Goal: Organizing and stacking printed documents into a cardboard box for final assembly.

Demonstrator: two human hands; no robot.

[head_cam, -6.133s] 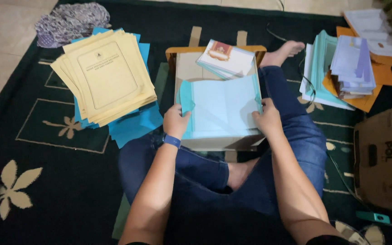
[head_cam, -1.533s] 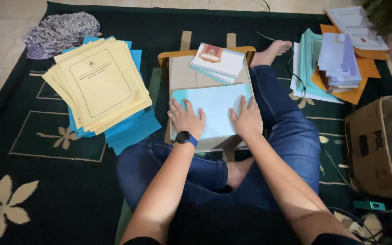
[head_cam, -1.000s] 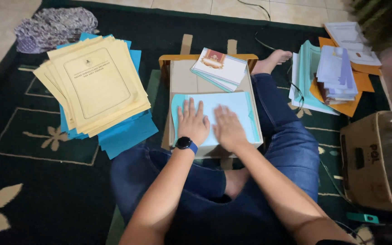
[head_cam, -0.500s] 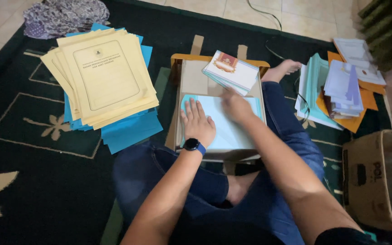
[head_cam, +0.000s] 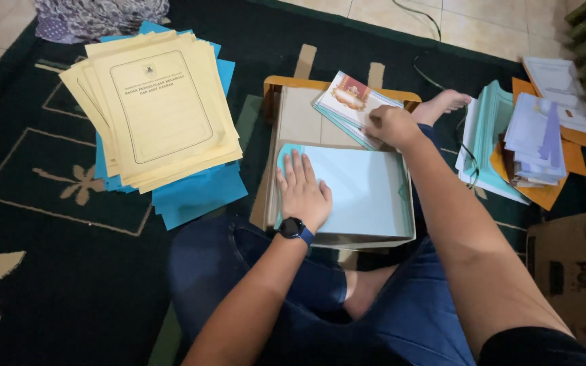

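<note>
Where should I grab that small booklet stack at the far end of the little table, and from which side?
Take the booklet stack by its near right corner, where the right hand already rests. It lies flat and skewed, so probably pinch that edge from the right, thumb under. The left hand presses flat on the pale blue sheet, blocking the near-left approach.

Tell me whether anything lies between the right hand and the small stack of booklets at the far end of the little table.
Nothing visible does. The right hand already rests on the near edge of the small stack of booklets on the little table. The left hand lies flat on the pale blue sheet, nearer the person and off to the side.
</note>
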